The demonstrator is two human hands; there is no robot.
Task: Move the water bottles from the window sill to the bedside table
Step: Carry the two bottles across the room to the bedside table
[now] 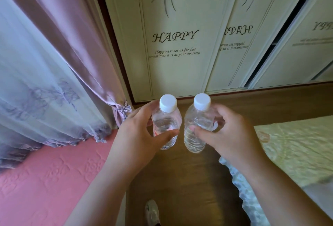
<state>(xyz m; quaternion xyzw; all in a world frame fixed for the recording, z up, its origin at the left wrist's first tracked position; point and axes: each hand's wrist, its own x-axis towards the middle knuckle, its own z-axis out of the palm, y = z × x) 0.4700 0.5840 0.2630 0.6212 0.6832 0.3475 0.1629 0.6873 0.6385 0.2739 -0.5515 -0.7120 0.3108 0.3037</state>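
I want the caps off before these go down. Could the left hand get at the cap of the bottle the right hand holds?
Probably not yet. The cap stands bare, but the left hand is wrapped round its own bottle, so no fingers are free. The right hand grips lower on its bottle.

My two bottles (pixel 166 123) (pixel 197 126) are see-through with white caps (pixel 168 102). The cover (pixel 54 171) is pink with bumpy flowers. The curtain (pixel 59 33) is purple-pink.
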